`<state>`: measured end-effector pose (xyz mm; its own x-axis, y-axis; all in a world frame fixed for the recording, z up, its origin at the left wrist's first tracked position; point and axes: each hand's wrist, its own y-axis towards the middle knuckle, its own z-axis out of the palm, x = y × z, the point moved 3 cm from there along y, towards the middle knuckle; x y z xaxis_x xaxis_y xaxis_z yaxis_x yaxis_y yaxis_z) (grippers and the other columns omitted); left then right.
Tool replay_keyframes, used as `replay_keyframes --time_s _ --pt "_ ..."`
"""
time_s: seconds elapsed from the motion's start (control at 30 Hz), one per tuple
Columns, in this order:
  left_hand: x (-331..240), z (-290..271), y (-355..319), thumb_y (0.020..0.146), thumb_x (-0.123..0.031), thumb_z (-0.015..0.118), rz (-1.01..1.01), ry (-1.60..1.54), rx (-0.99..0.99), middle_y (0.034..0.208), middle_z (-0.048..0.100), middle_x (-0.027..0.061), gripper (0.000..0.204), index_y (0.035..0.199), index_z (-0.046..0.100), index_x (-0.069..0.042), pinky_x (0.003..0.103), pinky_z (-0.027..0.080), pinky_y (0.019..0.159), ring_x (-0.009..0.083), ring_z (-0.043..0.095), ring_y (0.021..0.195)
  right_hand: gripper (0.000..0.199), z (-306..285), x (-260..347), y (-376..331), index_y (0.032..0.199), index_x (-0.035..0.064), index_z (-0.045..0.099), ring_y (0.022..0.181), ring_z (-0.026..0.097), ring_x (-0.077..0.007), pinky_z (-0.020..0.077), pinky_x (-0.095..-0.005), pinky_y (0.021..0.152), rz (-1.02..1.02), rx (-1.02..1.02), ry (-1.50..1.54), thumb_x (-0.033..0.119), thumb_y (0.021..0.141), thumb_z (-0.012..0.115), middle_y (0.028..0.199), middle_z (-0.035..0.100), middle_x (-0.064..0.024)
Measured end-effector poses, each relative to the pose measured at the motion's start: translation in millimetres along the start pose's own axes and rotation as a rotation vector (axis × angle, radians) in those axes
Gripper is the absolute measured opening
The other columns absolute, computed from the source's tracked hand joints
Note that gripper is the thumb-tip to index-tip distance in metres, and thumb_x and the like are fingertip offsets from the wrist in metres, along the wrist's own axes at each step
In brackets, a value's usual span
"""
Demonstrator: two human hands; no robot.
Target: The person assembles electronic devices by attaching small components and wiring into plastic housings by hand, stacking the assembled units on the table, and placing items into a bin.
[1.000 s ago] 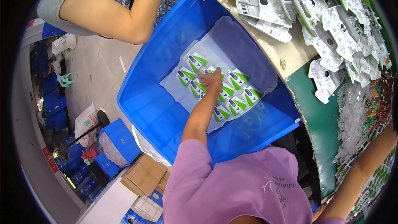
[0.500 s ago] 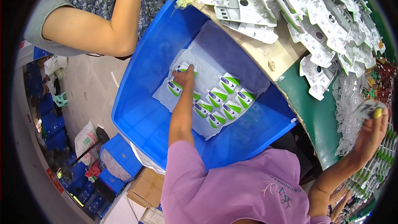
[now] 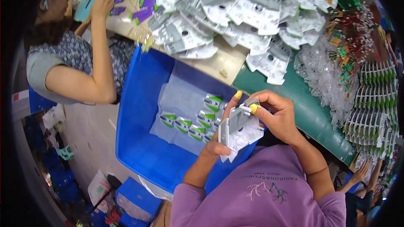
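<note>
My left hand grips a white and grey plastic housing from its left side, thumb in front and a yellow-tipped finger raised behind. The housing is tilted in front of my chest, over the near right edge of the blue bin. At its upper end my right hand pinches a small grey plastic piece against it, with yellow tape on the thumb. Whether the piece is seated cannot be seen. Inside the bin, several white and green housings lie on a pale liner sheet; the held housing covers some.
A heap of white and grey housings covers the bench beyond the bin. Clear plastic parts and rows of green and white pieces lie to the right on the green mat. A co-worker sits at the far left.
My left hand has left the bin and now holds a housing. My right hand has come in from the far right with the small grey piece, to the housing. The view has shifted.
</note>
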<state>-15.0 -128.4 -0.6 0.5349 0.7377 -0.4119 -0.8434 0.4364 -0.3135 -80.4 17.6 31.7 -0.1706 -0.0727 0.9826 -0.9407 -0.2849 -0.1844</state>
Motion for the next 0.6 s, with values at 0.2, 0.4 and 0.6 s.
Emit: replay_keyframes --time_s 0.2,0.4,0.6 --pt "-3 8 28 0.053 -0.033 0.081 -0.036 0.060 0.110 0.138 0.040 0.0211 0.127 0.151 0.003 -0.011 0.042 0.040 0.103 0.0365 0.049 0.122 0.020 -48 40 31 0.102 0.0014 0.066 0.067 0.052 -0.0059 0.0442 -0.0215 0.063 -0.226 -0.195 -0.119 0.006 0.082 0.066 0.078 0.061 0.0009" --pt "-14 38 45 0.060 -0.037 0.079 -0.028 0.010 0.246 0.138 0.037 0.0241 0.116 0.149 0.009 -0.013 0.043 0.042 0.101 0.0406 0.046 0.123 0.026 -137 147 180 0.093 0.0023 0.071 0.063 0.059 -0.0156 0.0479 -0.0295 0.062 -0.478 -0.367 -0.651 0.018 0.073 0.068 0.066 0.062 -0.0086" --pt "-22 46 58 0.062 -0.043 0.074 -0.001 -0.042 0.132 0.145 0.029 0.0260 0.105 0.147 0.020 -0.011 0.052 0.035 0.106 0.0472 0.035 0.131 0.018 -164 184 273 0.083 0.0114 0.074 0.077 0.065 -0.0368 0.0517 -0.0443 0.069 -0.633 -0.591 -0.857 0.027 0.076 0.068 0.079 0.067 -0.0174"
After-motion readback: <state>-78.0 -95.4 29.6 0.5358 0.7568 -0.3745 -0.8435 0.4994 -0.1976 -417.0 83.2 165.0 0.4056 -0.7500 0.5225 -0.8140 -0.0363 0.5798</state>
